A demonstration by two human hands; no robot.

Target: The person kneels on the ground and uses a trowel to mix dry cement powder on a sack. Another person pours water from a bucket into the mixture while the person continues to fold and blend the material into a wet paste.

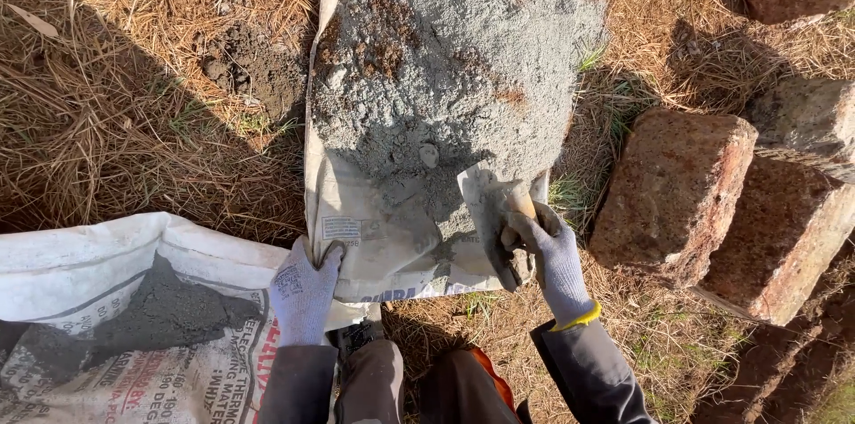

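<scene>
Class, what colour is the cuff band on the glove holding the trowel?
Yellow, on the right hand's grey glove; head view.

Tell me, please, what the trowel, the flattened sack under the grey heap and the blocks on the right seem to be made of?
Trowel: metal blade, dull and mortar-smeared; pale handle, probably wood.
Flattened sack: likely woven plastic, white and creased.
Grey heap: dry powdery mix, perhaps cement and sand, with brown clumps.
Blocks: rough reddish stone, speckled and grainy.

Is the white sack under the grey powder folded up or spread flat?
Spread flat: the white sack lies open on the ground, with grey powder heaped on it.
</scene>
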